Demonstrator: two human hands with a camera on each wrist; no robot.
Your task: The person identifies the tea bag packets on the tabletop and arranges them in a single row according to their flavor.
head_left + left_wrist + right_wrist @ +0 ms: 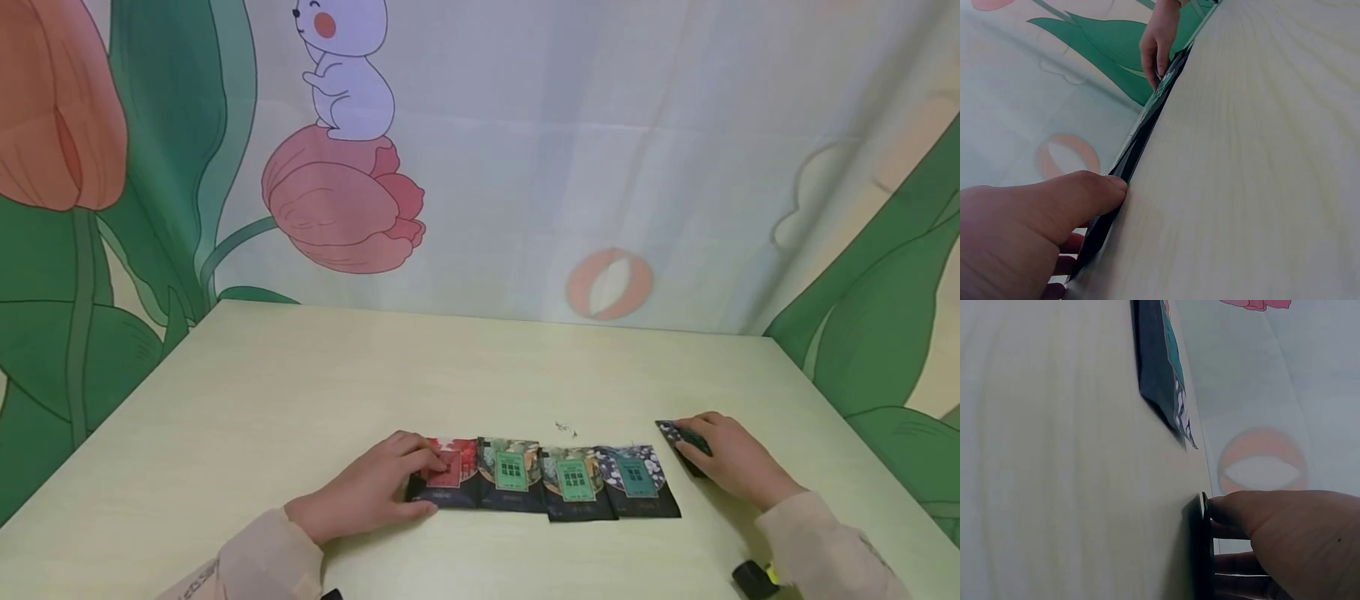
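Note:
Four flat tea packets lie side by side in a row on the table in the head view. The leftmost is a red tea packet [454, 477]; then come two green-labelled packets [512, 472] and a blue-labelled packet [637, 483] with white blossoms. My left hand [378, 483] holds the red packet at its left end, thumb [1107, 187] against the near edge. Off to the right, my right hand [723, 454] grips another dark blossom-patterned tea packet [686, 446], tilted up on edge in the right wrist view and apart from the row.
Small dark crumbs [566, 429] lie on the pale wooden table [360, 375] behind the row. A printed curtain [510, 167] hangs along the table's back edge. A black object with a yellow part [753, 579] is by the right sleeve.

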